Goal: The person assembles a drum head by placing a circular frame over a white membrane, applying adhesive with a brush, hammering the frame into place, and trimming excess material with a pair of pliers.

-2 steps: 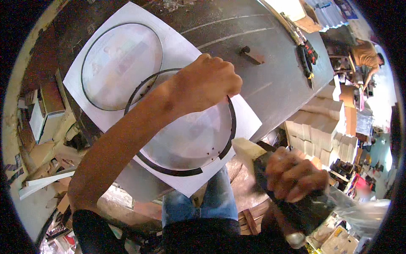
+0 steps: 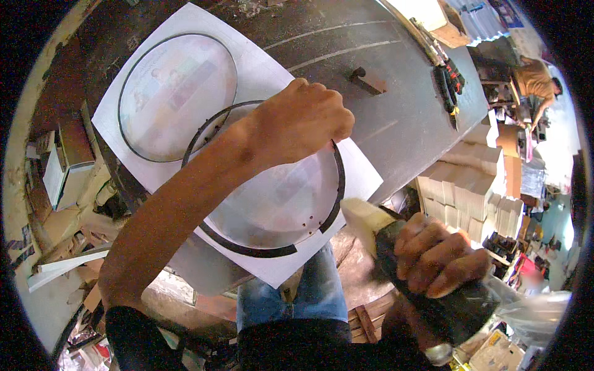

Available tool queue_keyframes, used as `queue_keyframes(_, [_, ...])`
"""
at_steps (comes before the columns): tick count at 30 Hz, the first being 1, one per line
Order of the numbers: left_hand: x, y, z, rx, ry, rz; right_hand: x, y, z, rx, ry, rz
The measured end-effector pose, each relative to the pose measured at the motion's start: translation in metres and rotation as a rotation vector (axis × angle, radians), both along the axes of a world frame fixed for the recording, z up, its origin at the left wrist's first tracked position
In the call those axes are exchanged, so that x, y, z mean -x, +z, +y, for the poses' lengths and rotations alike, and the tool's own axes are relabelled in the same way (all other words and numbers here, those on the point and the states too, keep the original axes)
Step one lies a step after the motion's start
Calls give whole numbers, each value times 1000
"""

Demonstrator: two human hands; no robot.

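Observation:
A white sheet (image 2: pixel 266 272) carries two round pale discs. A thin black ring edges the far-left disc (image 2: pixel 176 93). Around the nearer disc (image 2: pixel 278 216) runs a wider black curved strip (image 2: pixel 247 247), with a gap at its lower right and small dark specks beside it. My left hand (image 2: pixel 306 117) is closed in a fist over this disc's upper right edge; anything inside its fingers is hidden. To the right of the sheet, my right hand (image 2: pixel 439 256) is wrapped round a dark tool with a pale wedge-shaped tip (image 2: pixel 362 216), held apart from the strip.
The sheet overhangs the near edge of a dark metal table (image 2: pixel 346 55). On the table lie a small rusty metal piece (image 2: pixel 371 81) and pliers (image 2: pixel 447 89). Stacked pale cartons (image 2: pixel 470 173) stand at right; a co-worker (image 2: pixel 535 80) bends beyond them. A box (image 2: pixel 74 164) is at left.
My right hand and its tool have shifted slightly to the right, and their blur has lessened. My left hand and the discs stay in place.

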State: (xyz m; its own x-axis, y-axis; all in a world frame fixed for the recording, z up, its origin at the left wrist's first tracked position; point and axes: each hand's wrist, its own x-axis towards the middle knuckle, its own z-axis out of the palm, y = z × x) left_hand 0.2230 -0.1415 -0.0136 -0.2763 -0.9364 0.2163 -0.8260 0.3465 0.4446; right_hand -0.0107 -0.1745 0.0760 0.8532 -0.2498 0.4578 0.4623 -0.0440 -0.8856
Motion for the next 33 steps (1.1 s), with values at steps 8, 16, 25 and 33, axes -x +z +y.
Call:
queue_keyframes(8, [-17, 14, 27, -17, 31, -5, -8, 0, 14, -211, -416, 158])
queue_keyframes(16, [-29, 40, 145, -200, 1062, 56, -30, 7, -12, -167, -349, 140])
queue_keyframes(25, [2, 24, 160, -65, 1143, 264, -60, 5, -21, -229, -420, 114])
queue_keyframes(33, [5, 27, 160, -74, 1173, 294, -73, 18, -27, -75, -368, 244])
